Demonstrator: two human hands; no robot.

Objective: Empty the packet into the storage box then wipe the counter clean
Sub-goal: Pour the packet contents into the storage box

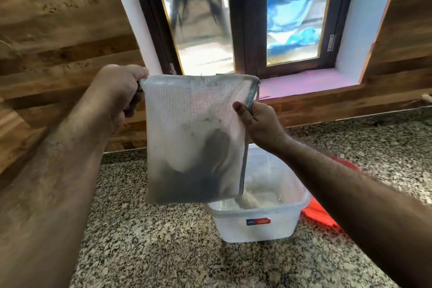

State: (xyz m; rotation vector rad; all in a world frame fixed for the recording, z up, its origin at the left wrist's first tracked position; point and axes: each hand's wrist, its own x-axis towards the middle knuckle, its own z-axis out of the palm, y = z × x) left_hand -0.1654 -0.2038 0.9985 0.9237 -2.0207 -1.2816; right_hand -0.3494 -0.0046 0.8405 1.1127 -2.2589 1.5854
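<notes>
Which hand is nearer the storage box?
Right. The right hand grips the packet edge above the storage box; the left hand holds the far top corner.

Wood-panelled wall (58, 30), dark-framed window (243, 18), pink sill (304, 83)

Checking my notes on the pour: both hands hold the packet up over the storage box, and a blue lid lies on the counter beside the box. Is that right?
One detail is off: the lid is orange-red, not blue. The head view shows it beside the storage box on the counter, while the left hand and right hand hold the packet up over the box.
</notes>
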